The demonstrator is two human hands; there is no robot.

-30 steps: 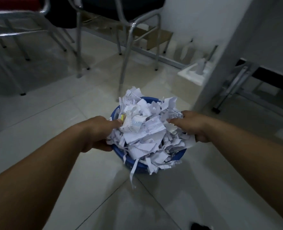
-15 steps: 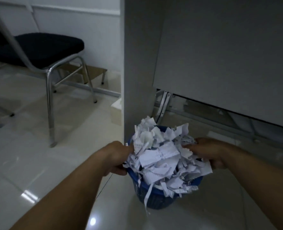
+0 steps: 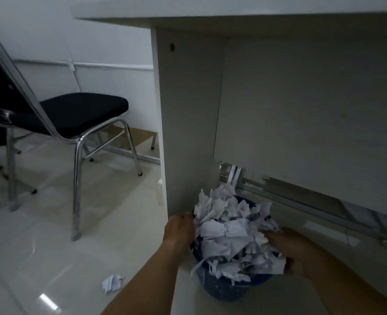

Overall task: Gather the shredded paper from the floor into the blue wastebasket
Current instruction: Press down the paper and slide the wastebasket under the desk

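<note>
Pale, glossy floor tiles [image 3: 51, 223] throw back soft reflections in the dim light. A white laminate table [image 3: 188, 121] stands over them, its flat side panel smooth but for one small dark fitting near the top. Left of it sits a chair [image 3: 83, 112] with a black padded cloth seat and bent chrome tube legs. Seen from the head view, the blue wastebasket [image 3: 222, 289] is low in the middle, just beside the foot of that side panel. It is round and plastic, its wall pierced in a fine lattice; whether it touches the floor I cannot tell. Heaped well above its rim is the shredded paper [image 3: 231, 230], white crumpled scraps and thin curling strips, some hanging over the edge. A few carry faint printed lines, too small to read. The left grip [image 3: 180, 228] is curled over the rim on the left, fingertips buried in the scraps. The right grip [image 3: 294, 253] clasps the opposite rim, fingers curled under the overhanging paper. One small crumpled clump [image 3: 113, 283] of paper lies on the tiles, apart from the basket, to its left. Behind the basket a grey metal rail [image 3: 301, 198] runs below the table's back panel.
</note>
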